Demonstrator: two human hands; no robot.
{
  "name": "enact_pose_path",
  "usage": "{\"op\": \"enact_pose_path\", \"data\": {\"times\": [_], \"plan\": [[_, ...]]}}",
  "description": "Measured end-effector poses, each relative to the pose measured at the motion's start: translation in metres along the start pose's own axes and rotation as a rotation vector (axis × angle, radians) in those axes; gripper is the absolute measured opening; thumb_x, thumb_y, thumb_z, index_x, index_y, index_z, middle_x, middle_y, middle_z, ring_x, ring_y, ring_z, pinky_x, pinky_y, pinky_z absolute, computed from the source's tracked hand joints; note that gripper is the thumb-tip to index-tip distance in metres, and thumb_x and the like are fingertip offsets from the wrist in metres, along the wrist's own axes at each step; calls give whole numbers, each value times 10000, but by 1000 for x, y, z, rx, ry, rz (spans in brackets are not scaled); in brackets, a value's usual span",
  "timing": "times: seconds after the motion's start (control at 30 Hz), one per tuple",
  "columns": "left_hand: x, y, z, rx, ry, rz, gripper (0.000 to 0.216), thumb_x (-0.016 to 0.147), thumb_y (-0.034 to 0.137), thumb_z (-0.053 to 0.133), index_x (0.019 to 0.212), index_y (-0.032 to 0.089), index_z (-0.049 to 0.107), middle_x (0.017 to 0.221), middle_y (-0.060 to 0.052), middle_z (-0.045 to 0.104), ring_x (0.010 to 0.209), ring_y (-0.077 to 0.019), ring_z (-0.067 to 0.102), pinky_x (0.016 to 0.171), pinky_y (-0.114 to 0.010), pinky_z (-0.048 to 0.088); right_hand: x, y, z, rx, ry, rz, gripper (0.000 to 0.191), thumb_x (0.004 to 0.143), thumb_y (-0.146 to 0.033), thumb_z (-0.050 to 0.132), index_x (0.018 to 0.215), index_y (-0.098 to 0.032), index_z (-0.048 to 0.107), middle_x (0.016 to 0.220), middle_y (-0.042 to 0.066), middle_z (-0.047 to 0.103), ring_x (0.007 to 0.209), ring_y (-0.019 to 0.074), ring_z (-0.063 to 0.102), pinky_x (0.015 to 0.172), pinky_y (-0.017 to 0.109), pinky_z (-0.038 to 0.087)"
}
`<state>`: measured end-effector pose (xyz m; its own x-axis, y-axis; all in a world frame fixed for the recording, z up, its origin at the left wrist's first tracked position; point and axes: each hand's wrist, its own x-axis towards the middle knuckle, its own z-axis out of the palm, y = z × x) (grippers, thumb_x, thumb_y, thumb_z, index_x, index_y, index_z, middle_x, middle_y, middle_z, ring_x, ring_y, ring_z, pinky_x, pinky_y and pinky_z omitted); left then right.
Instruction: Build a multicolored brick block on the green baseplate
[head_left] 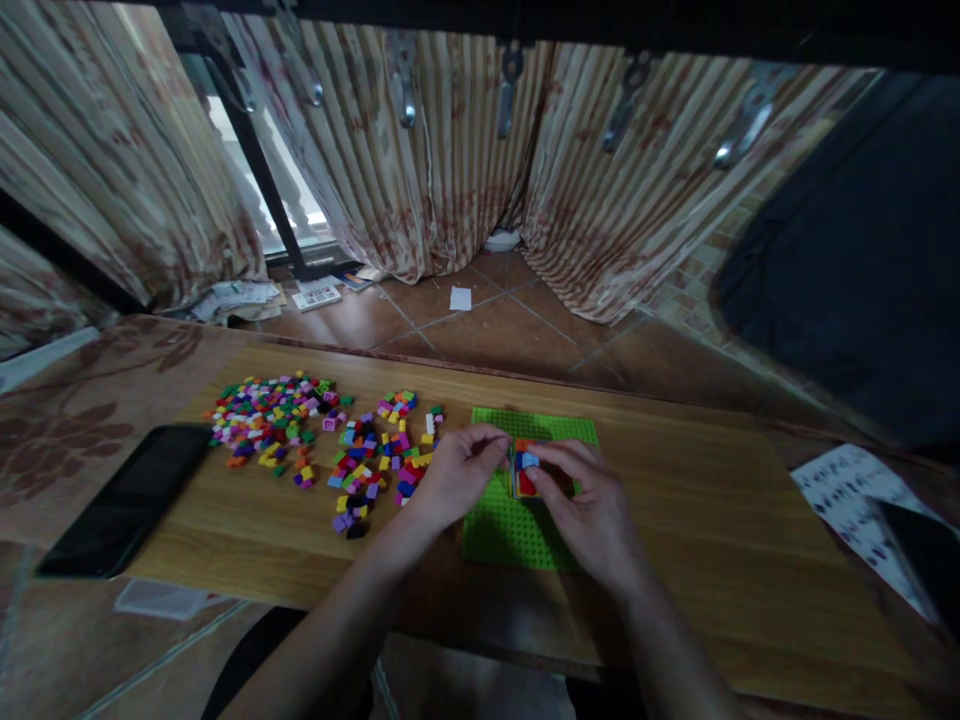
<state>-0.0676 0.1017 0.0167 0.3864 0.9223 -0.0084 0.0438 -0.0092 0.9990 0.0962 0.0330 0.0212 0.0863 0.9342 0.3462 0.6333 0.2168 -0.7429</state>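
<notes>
A green studded baseplate lies on the wooden table. On it stands a small multicoloured block build of toy bricks, with red, orange, blue and yellow showing. My right hand is closed, thumb and forefinger pinching a light blue brick at the top of the build. At the build's left side, my left hand has its thumb and forefinger pressed together. Whatever is between those fingertips, if anything, is too small to make out.
Loose toy bricks form a large heap at the table's left, with a looser group nearer my left hand. A black tablet-like slab lies at the left edge. A printed sheet lies beyond the table's right end. Striped curtains hang behind.
</notes>
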Motion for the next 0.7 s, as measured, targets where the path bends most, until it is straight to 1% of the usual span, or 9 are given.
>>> {"op": "enact_pose_path", "data": {"times": [0.13,0.23,0.33,0.43,0.7], "plan": [[-4,0,6,-131,-100,-93,261,849,394,617,791,143,655,613,35,552,502,-75,408,510,-221,319,0,-1,-2,-63,-41,-29,197,919,-321,614,1078,-269,718,1028,47,702,989,228,609,882,423,491],[-5,0,7,-198,-130,-125,277,815,414,659,817,138,650,624,36,555,498,-68,412,501,-219,311,0,-1,-4,-89,-54,-52,218,920,-330,610,1107,-274,707,1042,51,702,1001,238,608,878,434,494],[-4,-1,8,-220,-123,-125,271,787,403,685,828,137,650,637,33,568,509,-69,430,509,-219,327,0,0,-4,-93,-54,-68,224,946,-342,576,1120,-282,703,1049,48,706,1014,238,608,885,439,491],[-3,-3,8,-210,-106,-117,246,786,377,682,825,136,650,639,35,568,515,-69,440,516,-219,342,0,2,-2,-74,-33,-64,219,972,-335,540,1090,-281,716,1026,42,715,1002,228,612,879,424,492],[-3,1,9,-220,-93,-130,152,779,284,666,819,141,635,600,53,554,487,-66,444,502,-217,353,0,5,1,-75,-1,-71,184,959,-302,558,1014,-284,733,997,29,722,968,222,609,867,414,489]]}}
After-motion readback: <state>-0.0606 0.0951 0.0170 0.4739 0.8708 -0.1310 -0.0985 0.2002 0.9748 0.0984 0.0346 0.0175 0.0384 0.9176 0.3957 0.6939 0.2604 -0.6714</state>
